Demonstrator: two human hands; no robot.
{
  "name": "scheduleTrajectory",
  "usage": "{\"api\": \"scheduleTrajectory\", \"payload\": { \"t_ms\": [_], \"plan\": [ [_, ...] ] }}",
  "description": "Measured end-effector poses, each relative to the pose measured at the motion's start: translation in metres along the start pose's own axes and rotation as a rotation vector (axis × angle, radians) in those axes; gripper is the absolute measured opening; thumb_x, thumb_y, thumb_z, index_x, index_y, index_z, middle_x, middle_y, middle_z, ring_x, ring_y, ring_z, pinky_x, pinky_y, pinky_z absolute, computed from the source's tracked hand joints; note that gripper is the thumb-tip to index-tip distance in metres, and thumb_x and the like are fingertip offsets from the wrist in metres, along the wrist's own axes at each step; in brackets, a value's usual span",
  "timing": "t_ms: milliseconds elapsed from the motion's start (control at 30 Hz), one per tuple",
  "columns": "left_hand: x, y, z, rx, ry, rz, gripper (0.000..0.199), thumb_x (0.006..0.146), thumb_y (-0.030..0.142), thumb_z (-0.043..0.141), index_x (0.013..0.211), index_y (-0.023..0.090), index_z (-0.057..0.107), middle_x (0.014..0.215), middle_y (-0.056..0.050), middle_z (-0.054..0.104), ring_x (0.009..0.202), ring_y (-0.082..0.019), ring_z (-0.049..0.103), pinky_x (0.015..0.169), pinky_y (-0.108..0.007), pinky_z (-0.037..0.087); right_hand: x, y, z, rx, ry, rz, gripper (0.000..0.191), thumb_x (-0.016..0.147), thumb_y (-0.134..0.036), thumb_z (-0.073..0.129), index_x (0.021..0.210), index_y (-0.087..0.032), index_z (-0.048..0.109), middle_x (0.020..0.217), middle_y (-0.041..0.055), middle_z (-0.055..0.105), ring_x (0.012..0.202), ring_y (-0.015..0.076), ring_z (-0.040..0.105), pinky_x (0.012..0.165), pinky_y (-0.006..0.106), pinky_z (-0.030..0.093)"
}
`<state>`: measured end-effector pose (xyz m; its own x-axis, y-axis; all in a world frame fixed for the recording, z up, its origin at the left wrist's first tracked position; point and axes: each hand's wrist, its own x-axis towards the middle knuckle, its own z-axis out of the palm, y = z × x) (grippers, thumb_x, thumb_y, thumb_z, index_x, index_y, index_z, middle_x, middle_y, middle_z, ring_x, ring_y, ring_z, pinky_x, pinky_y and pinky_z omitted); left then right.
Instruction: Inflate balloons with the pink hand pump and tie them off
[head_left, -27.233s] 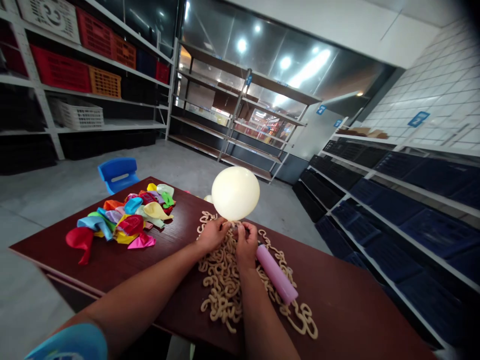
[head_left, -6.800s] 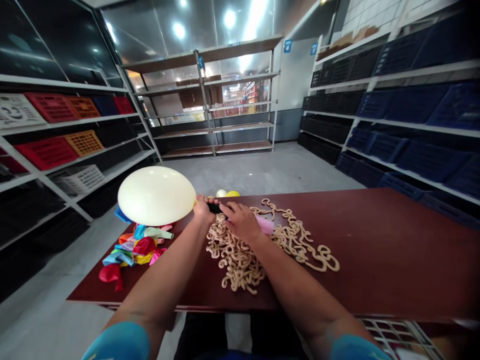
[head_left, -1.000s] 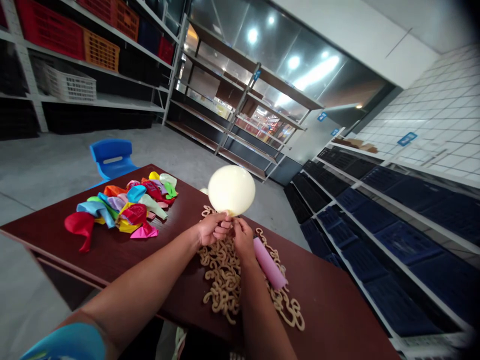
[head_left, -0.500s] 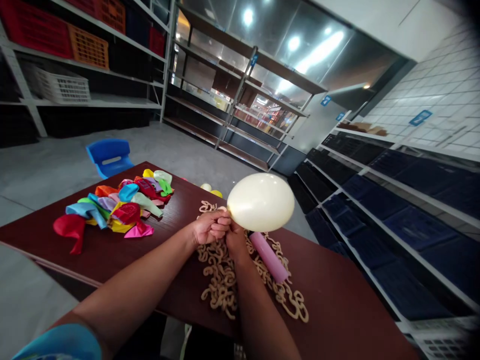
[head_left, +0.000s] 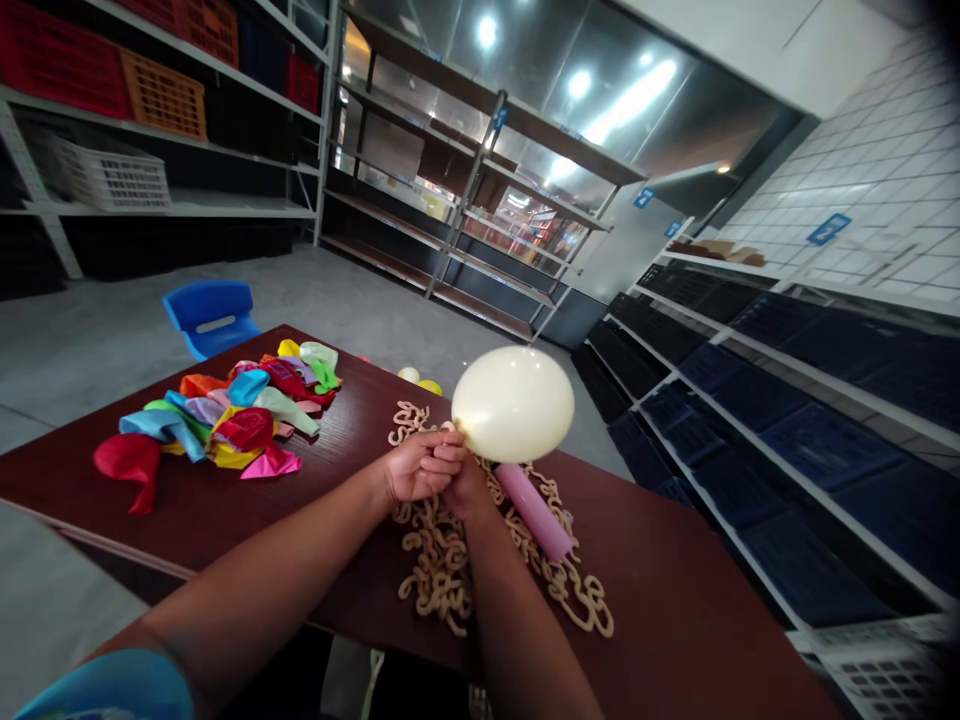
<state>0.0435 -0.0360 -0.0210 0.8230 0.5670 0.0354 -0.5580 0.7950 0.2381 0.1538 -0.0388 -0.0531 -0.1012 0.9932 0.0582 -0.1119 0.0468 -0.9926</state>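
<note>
An inflated cream balloon is held above the table by its neck, its round body pointing away to the right. My left hand has its fingers curled and pinched at the balloon's neck. My right hand is closed at the same neck, just beside and below the left; its fingertips are mostly hidden. Under both hands lies a tangle of beige, curly, cord-like pieces. A pink cylinder lies on top of this tangle, right of my right forearm.
Uninflated balloons in many colours lie heaped on the left of the dark brown table. A blue chair stands beyond it. Pale and yellow balloons show past the far edge. Shelving with crates surrounds the room.
My hands have turned slightly and drawn closer together at the balloon's neck. The balloon has shifted slightly left. The whole view has moved a little.
</note>
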Motion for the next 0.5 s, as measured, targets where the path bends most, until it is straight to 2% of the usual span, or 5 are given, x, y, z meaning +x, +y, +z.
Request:
{"api": "scheduleTrajectory", "payload": {
  "t_ms": [67,100,233,333,500],
  "plan": [
    [-0.002,0.004,0.000,0.000,-0.023,0.027,0.019,0.084,0.015,0.043,0.067,0.015,0.034,0.056,0.006,0.028,0.032,0.001,0.020,0.029,-0.011,0.012,0.000,0.002,0.000,0.068,-0.057,0.021,0.027,0.073,-0.040,0.055,0.091,-0.021,0.060,0.085,0.0019,0.065,0.076,0.0162,0.061,0.066,0.029,0.051],
    [-0.003,0.006,-0.001,0.009,-0.030,0.050,0.019,0.083,0.015,0.044,0.066,0.015,0.034,0.056,0.006,0.028,0.032,0.001,0.020,0.029,-0.011,0.013,0.001,0.003,0.000,0.073,-0.061,0.030,0.026,0.072,-0.040,0.057,0.090,-0.021,0.060,0.081,0.0010,0.064,0.070,0.0153,0.060,0.062,0.028,0.050],
    [-0.004,0.018,-0.006,0.130,0.037,0.167,0.020,0.081,0.017,0.047,0.066,0.015,0.034,0.056,0.006,0.027,0.034,0.001,0.019,0.031,-0.012,0.013,0.003,0.005,-0.003,-0.097,0.039,0.043,0.027,0.073,-0.046,0.054,0.079,-0.020,0.059,0.047,-0.0056,0.047,0.039,0.0086,0.039,0.038,0.021,0.034],
    [-0.005,0.029,-0.009,0.278,0.160,0.201,0.018,0.079,0.021,0.049,0.068,0.016,0.036,0.054,0.008,0.024,0.035,-0.001,0.016,0.031,-0.012,0.009,0.004,0.001,-0.008,-0.294,0.156,-0.056,0.029,0.072,-0.048,0.053,0.074,-0.019,0.057,0.048,-0.0057,0.045,0.042,0.0079,0.037,0.041,0.020,0.032],
    [-0.008,0.037,-0.014,0.481,0.305,0.054,0.016,0.076,0.023,0.050,0.069,0.017,0.036,0.050,0.009,0.021,0.035,-0.002,0.011,0.033,-0.013,0.005,-0.001,-0.011,-0.018,-0.591,0.332,-0.269,0.028,0.074,-0.044,0.050,0.074,-0.018,0.059,0.064,-0.0011,0.055,0.060,0.0113,0.047,0.059,0.023,0.041]
  ]
}}
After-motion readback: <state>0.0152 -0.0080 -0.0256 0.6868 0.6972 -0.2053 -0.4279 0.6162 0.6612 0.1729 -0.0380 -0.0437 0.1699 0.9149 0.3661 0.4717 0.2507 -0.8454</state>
